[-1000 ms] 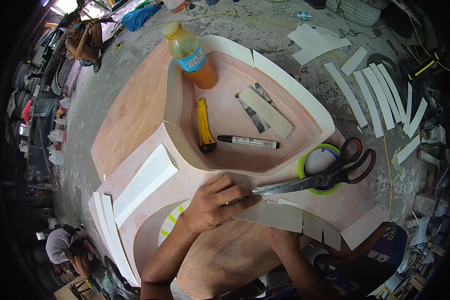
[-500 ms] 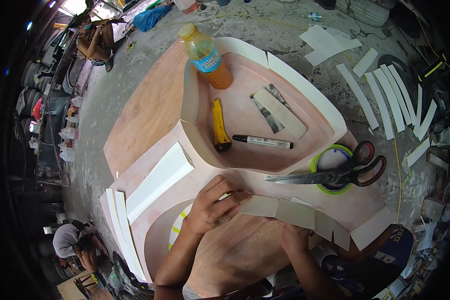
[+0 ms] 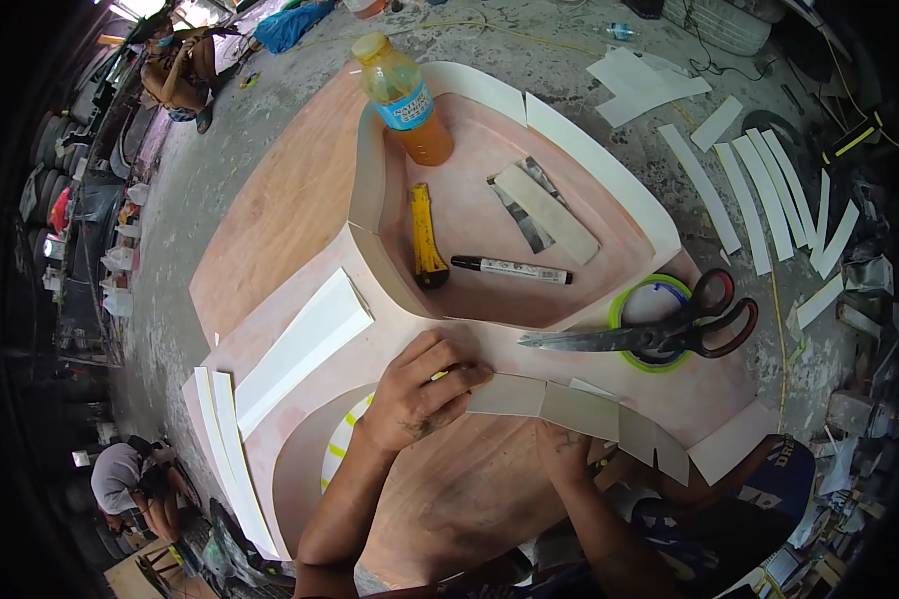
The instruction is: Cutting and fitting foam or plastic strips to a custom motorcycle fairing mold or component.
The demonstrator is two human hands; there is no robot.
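Note:
My left hand (image 3: 429, 389) pinches the edge of a pale card strip (image 3: 504, 395) along the curved rim of the pink panel (image 3: 299, 399). My right hand (image 3: 564, 449) is curled beneath that strip, its fingertips hidden by it. Scissors (image 3: 679, 329) lie above the hands, across a green-rimmed tape roll (image 3: 629, 354). In the recess of the panel are a yellow cutter (image 3: 429, 230), a marker (image 3: 509, 268), a bottle of orange liquid (image 3: 399, 110) and some flat strips (image 3: 544, 210). White strips (image 3: 299, 349) lie on the panel to the left.
Cut white strips (image 3: 769, 190) lie on the concrete floor (image 3: 170, 319) at the right, near a cable (image 3: 784, 379). A crouching person (image 3: 175, 75) is at upper left, another (image 3: 135, 484) at lower left. Tires (image 3: 50, 200) and shelving line the left side.
My left hand has slid a little left along the card strip, and my right hand has risen slightly under it. The whole view has shifted slightly.

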